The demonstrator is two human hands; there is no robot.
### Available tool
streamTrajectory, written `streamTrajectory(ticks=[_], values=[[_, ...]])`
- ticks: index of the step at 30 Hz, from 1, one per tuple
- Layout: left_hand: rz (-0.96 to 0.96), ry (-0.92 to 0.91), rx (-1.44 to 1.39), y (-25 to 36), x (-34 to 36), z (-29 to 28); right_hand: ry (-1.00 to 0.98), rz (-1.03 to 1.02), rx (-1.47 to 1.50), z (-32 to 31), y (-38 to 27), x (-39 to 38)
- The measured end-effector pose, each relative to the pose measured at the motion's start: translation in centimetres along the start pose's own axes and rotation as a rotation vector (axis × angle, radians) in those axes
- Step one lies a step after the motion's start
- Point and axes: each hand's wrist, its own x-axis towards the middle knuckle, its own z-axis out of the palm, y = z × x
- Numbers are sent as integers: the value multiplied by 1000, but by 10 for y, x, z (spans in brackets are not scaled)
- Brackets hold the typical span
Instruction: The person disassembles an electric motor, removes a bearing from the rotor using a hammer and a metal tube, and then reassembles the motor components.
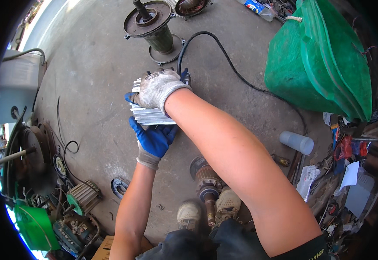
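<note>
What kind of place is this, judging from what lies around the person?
Probably an electric motor repair workshop. On the bare concrete floor stand a dismantled motor housing with its shaft and a rotor, with loose parts along the edges. Both gloved hands, left hand and right hand, hold a finned metal casing.

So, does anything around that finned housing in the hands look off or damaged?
Nothing looks damaged. The finned metal housing is held flat between both gloved hands, left hand under its near edge, right hand on top. The only oddity is clutter: a motor rotor lies on the floor by the person's shoes.
</note>
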Motion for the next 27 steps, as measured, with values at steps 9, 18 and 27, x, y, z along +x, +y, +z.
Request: streamTrajectory(ticks=[9,18,27], values=[[16,-277,-272,-4,1,-25,67,35,47,13,3,-3],[63,-134,36,-13,-21,36,528,256,276,36,56,-54],[737,-359,1382,0,-124,127,1032,-168,1060,32,87,-213]])
